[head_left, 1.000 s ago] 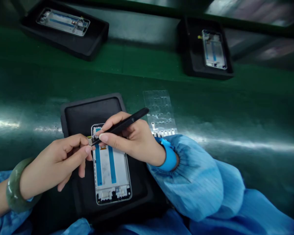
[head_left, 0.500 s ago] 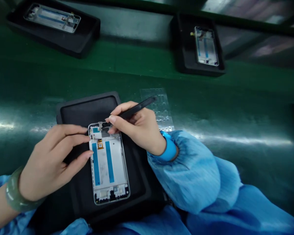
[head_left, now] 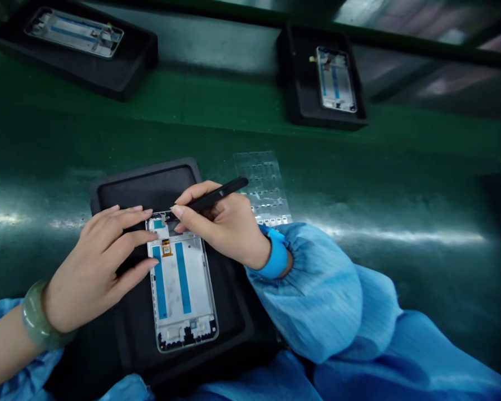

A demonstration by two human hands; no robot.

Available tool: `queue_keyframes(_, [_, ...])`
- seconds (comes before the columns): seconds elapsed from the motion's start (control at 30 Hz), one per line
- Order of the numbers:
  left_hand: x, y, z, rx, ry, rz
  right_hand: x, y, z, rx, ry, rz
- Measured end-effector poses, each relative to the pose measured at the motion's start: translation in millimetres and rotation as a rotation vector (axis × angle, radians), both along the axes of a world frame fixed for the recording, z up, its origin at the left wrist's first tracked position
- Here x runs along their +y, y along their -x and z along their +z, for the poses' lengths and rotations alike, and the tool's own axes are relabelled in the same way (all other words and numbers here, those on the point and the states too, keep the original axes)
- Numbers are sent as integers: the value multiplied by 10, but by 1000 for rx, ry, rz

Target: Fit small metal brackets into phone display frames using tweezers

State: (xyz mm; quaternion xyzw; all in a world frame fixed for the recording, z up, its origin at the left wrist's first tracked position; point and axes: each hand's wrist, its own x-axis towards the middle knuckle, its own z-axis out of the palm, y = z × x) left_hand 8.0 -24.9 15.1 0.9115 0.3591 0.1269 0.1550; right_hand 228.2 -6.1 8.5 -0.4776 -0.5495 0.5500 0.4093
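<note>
While the left hand (head_left: 104,259) spreads its fingers along the rim of the phone (head_left: 182,289) at ten to eleven o'clock, the right hand (head_left: 217,225) pinches a black tool (head_left: 219,193) over the phone's twelve o'clock end. The phone lies open in the tray (head_left: 150,184). Working well here, I judge, asks for a light, even brace from the left fingers, so the phone cannot slide, and small wrist-led moves of the tool, whose tip cannot be made out. The orange flex (head_left: 167,249), at eleven o'clock from the phone's middle, looks easy to snag; best give it room.
</note>
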Motion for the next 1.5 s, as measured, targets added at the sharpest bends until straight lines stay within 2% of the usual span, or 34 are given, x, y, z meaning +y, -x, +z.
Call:
queue_keyframes(0.73, [-5,-33,-10,17,-25,11,5,-11,-23,-57,-52,18])
queue_keyframes(1.2, [10,-113,5,128,-158,-21,40,-26,-31,-212,-168,68])
queue_keyframes(1.37, [-12,-175,30,132,-168,18,21,-10,-30,-196,-156,75])
queue_keyframes(1.5, [-33,-201,7,129,-173,49,27,5,-31,-28,-103,-50])
